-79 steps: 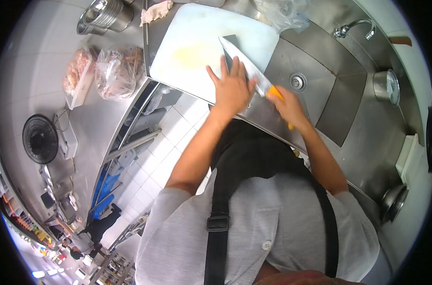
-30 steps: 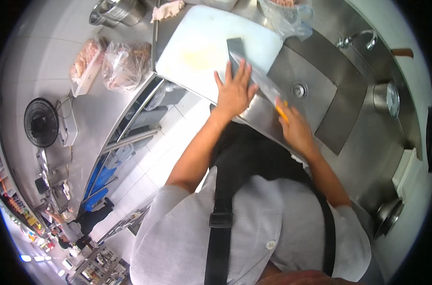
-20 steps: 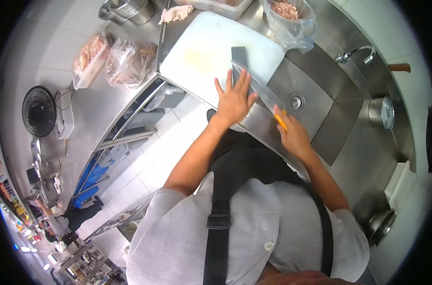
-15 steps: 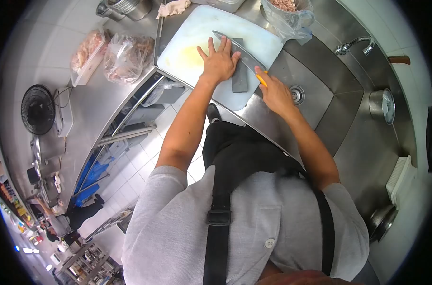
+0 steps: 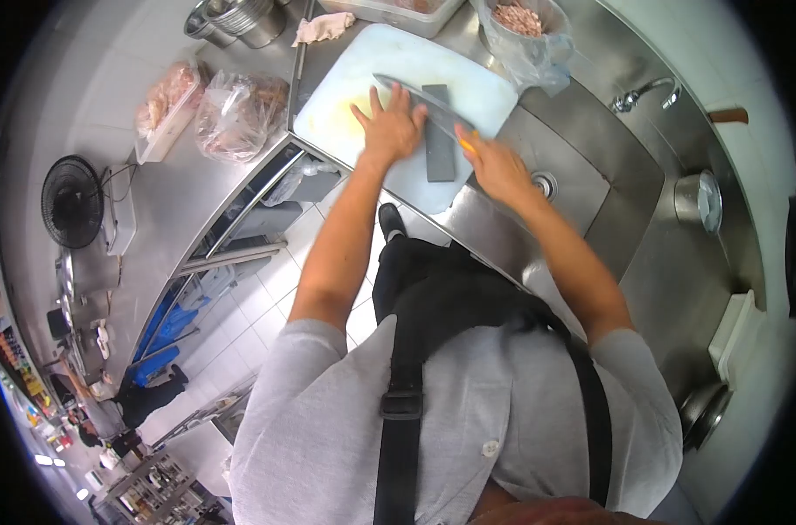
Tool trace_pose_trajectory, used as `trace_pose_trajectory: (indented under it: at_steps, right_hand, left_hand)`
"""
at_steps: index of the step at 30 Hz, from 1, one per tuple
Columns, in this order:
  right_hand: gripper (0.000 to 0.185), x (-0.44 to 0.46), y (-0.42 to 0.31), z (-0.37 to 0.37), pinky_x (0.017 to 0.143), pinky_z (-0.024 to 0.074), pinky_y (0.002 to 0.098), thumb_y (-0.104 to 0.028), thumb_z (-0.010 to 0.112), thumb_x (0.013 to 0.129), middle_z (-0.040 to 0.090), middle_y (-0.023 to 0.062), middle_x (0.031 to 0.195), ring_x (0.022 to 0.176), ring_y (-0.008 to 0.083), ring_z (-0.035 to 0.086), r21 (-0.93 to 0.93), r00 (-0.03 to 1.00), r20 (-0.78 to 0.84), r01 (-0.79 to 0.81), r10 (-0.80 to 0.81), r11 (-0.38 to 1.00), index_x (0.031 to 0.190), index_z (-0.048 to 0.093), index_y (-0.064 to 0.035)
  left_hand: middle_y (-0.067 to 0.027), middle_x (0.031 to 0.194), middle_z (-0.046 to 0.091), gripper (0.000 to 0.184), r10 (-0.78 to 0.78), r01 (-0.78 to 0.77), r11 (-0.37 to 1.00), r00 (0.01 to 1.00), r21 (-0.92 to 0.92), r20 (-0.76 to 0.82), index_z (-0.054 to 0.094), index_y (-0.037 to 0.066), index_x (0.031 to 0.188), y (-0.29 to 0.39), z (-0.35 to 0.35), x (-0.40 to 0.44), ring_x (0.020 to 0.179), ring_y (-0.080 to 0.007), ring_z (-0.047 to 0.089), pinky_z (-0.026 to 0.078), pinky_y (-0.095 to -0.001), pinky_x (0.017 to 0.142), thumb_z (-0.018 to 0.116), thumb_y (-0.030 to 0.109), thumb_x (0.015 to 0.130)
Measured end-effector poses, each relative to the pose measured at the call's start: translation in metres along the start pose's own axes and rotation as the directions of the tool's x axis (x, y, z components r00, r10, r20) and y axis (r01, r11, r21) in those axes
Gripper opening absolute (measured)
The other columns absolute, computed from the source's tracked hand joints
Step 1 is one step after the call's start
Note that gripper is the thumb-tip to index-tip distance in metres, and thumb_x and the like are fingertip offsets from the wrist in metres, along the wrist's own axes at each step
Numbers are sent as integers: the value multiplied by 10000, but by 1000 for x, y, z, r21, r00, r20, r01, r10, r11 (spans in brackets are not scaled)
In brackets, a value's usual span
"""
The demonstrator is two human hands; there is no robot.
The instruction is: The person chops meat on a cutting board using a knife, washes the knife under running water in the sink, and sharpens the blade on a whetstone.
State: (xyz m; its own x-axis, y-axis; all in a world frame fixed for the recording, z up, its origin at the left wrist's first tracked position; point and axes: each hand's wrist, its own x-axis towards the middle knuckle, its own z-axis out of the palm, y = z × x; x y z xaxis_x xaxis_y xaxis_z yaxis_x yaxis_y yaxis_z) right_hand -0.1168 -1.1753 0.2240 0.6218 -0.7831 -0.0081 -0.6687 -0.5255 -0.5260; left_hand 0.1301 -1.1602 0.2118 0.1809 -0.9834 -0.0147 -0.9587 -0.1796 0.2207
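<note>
A knife (image 5: 435,108) with a long blade and yellow handle lies slantwise across a grey sharpening stone (image 5: 440,159). My right hand (image 5: 497,171) is closed around the handle, at the board's right edge by the sink. Fingers spread, my left hand (image 5: 392,131) reaches over the blade, and its fingertips appear to rest on it near the tip. That hand is slightly blurred. Under the stone lies a white cutting board (image 5: 376,52) with a yellowish stain left of my left hand.
Right of the board is a steel sink (image 5: 564,210) with a faucet (image 5: 647,92). Bagged meat (image 5: 240,114) and a tray of meat (image 5: 168,105) sit on the left counter. A bag-lined bowl of chopped meat (image 5: 518,19) stands behind. Another person (image 5: 109,416) is far left.
Both hands and the knife have slid left and slightly toward me across the stone. The whole view has shifted a little.
</note>
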Motion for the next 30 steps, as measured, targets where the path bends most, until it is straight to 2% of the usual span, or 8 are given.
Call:
trace_pose_trajectory:
  at_steps: [4,10,13,18,21,24,27,30]
  right_hand:
    - [506,-47,15,0,846,532,584,-300,544,1086,680,255,1029,931,476,673,105,999,9,52,-53,993,1588,487,-279]
    - [490,38,12,-2,831,528,578,-265,546,1088,700,235,992,924,474,675,-11,988,-10,151,-151,988,1575,496,-258]
    - [508,31,6,-3,825,529,567,-283,552,1087,705,231,981,932,471,676,-37,995,22,97,-96,995,1589,479,-255]
    - [614,-77,6,-22,894,549,505,-167,680,1013,725,243,1079,1002,477,681,183,999,29,35,-41,983,1591,489,-246]
    - [714,-126,6,-38,941,544,476,-99,723,967,748,182,1057,1014,433,708,384,997,47,40,-63,922,1615,450,-220]
    - [573,-143,12,-53,767,570,387,-149,659,1031,718,106,947,818,273,709,613,937,345,-263,47,745,1571,468,-122]
    - [412,-150,23,-51,557,534,279,-217,573,1100,663,43,864,616,110,625,753,790,610,-604,67,261,1465,518,-34]
    - [314,-151,22,-31,438,431,207,-282,494,1139,635,39,827,494,54,523,796,824,551,-566,130,213,1312,569,-32]
  left_hand:
    - [-94,1759,274,705,37,-38,998,999,-58,-20,405,71,1638,21,9,-69,1602,-503,148,51,-858,1160,374,520,1096]
    - [-55,1759,283,652,-79,77,996,996,-42,-44,371,115,1656,-22,5,11,1607,-489,144,92,-831,1181,378,472,1111]
    - [-55,1759,281,645,-69,69,995,998,-67,8,363,122,1660,-25,1,12,1605,-492,148,94,-830,1183,362,470,1116]
    - [-86,1771,231,661,55,-54,992,999,-112,-2,357,61,1652,31,1,-85,1604,-510,122,75,-827,1187,443,413,1099]
    - [-136,1761,236,675,170,-166,973,985,-159,8,386,15,1627,60,-12,-132,1592,-528,136,88,-831,1177,488,416,1093]
    - [-153,1755,243,681,244,-241,957,970,-162,-6,393,8,1622,79,-35,-139,1597,-527,122,85,-822,1184,488,427,1094]
    - [-148,1754,258,666,282,-276,953,959,-127,30,401,31,1623,85,-32,-126,1604,-515,129,87,-821,1182,501,423,1093]
    - [-136,1744,287,657,287,-280,955,957,-100,54,428,40,1611,84,-13,-115,1607,-505,135,87,-821,1184,481,446,1098]
